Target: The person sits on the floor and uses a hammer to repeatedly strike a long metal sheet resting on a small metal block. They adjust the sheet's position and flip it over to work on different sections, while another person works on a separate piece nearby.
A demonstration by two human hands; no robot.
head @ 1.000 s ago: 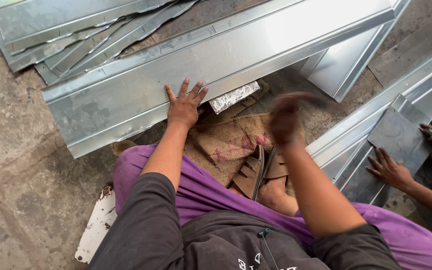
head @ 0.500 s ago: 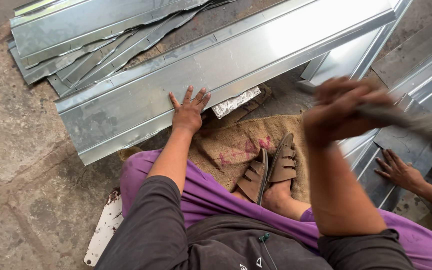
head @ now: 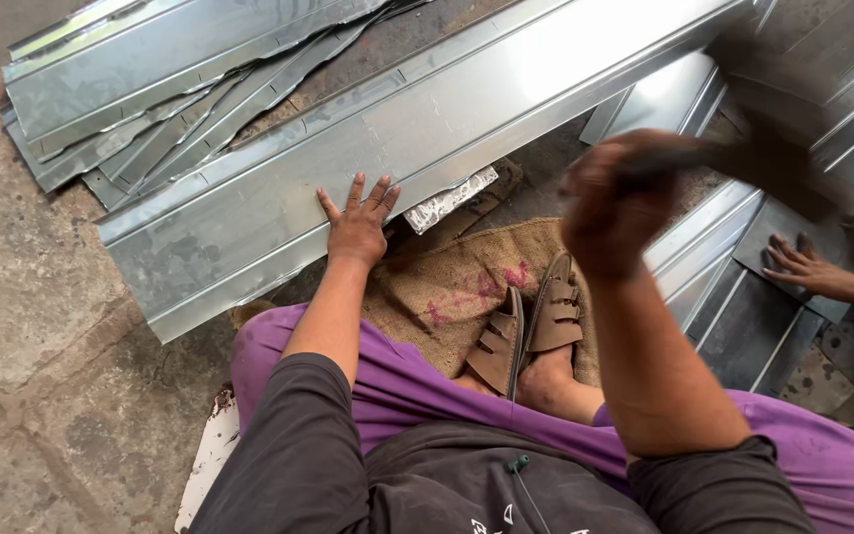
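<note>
Right hand (head: 617, 203) now lower, blurred, clamped on dark tool (head: 743, 163); left hand (head: 358, 225) flat, fingers spread, on metal sheet (head: 279, 188), sandals (head: 526, 331) between.

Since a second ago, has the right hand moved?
Yes. The right hand, blurred and gripping a dark tool, has risen from low by the sandals to up near the long metal sheet.

My left hand (head: 358, 225) lies flat, fingers spread toward 12 o'clock; my right hand (head: 617, 203) is raised, fisted, blurred

metal sheets (head: 427, 129) block ahead, bare floor (head: 42, 326) left, prob. passable
</note>
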